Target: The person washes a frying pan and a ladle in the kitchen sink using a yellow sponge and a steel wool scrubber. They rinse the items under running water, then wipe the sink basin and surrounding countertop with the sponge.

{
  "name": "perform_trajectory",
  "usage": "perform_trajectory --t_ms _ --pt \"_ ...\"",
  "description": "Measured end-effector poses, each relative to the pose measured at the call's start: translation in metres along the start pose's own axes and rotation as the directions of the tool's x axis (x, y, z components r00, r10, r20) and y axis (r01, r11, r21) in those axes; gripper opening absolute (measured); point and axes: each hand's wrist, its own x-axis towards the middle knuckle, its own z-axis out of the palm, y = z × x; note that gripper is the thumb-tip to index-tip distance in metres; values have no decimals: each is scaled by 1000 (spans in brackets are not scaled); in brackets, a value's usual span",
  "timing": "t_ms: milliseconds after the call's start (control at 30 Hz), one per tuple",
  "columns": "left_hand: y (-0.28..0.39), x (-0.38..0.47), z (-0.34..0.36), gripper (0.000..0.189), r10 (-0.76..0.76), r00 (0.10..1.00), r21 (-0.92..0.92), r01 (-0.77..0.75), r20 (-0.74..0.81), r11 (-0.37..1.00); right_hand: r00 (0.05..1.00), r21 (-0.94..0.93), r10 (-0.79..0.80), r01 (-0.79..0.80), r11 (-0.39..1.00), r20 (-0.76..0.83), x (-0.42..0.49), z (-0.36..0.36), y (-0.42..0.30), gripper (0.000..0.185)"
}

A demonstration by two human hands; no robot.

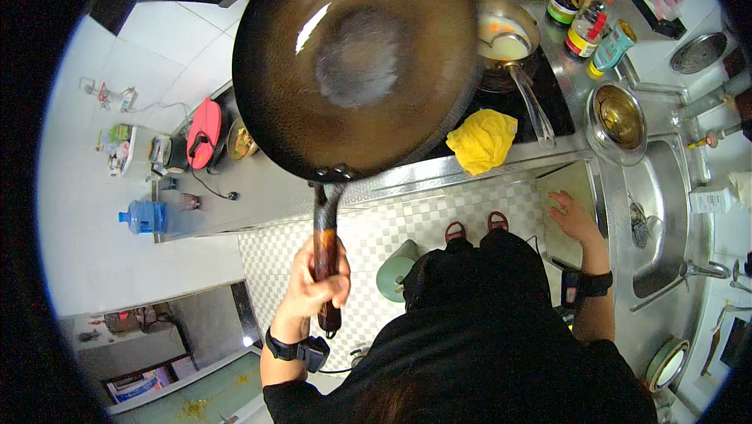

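Note:
A large dark wok [364, 65] is lifted close to the camera, its wet brown inner side facing me. My left hand [314, 280] grips its wooden handle [325, 253]. The wok hides part of the cooktop and counter behind it. My right hand [570, 215] holds nothing, with fingers spread, near the front of the counter by the sink. A crumpled yellow cloth [483, 140] lies at the cooktop's front edge. Right of the wok stands a long-handled saucepan [531, 103] holding pale liquid with orange bits and a ladle.
Sauce bottles [581, 30] stand at the back right. A metal bowl [617, 115] sits beside the sink [649, 200]. Leftward are a dish of food [242, 139], a pink-lidded electric pot [204, 133] and a blue water jug [142, 216]. A green bin [395, 274] stands on the floor.

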Motion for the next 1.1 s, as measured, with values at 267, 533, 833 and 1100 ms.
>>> perform_trajectory --t_ms 267,533,833,1100 --pt "-9 102 -64 23 36 967 6 -35 -254 999 991 -28 -97 95 995 -97 39 -11 39 43" --pt "-37 177 -83 17 -53 960 -251 -18 -274 968 993 78 87 -81 994 -80 3 -22 80 38" --pt "-56 189 -72 18 -42 958 -262 -36 -284 964 996 0 76 -76 997 -46 31 -32 82 37" --pt "-63 182 -61 15 -56 957 -260 -21 -285 965 979 -160 -63 94 983 192 78 -16 29 45"
